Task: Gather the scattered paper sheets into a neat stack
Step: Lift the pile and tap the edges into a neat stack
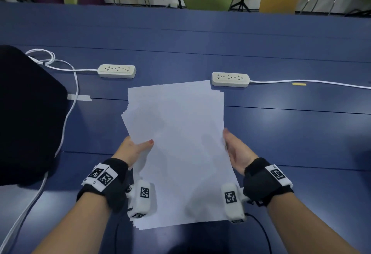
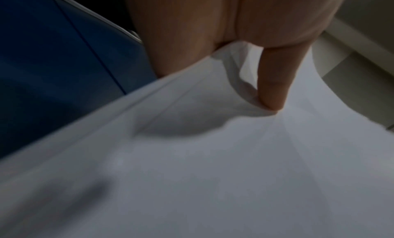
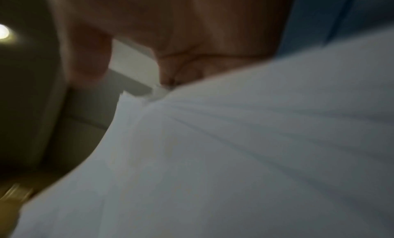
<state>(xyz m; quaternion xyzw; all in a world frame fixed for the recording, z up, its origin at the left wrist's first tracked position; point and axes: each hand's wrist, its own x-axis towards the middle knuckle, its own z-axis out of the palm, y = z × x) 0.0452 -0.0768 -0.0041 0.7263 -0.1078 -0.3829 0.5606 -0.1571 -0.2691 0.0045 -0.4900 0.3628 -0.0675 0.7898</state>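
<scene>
Paper sheets (image 1: 176, 143) held above blue worktop (image 1: 281, 129).
Left hand (image 1: 133, 150) pinches the left edge, right hand (image 1: 236, 151) grips the right; sheet edges uneven.

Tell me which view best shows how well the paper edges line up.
The head view: the whole paper stack shows, edges fanned along its left side, held between the left hand and right hand. Both wrist views show only blurred white paper surface near the hands.
</scene>
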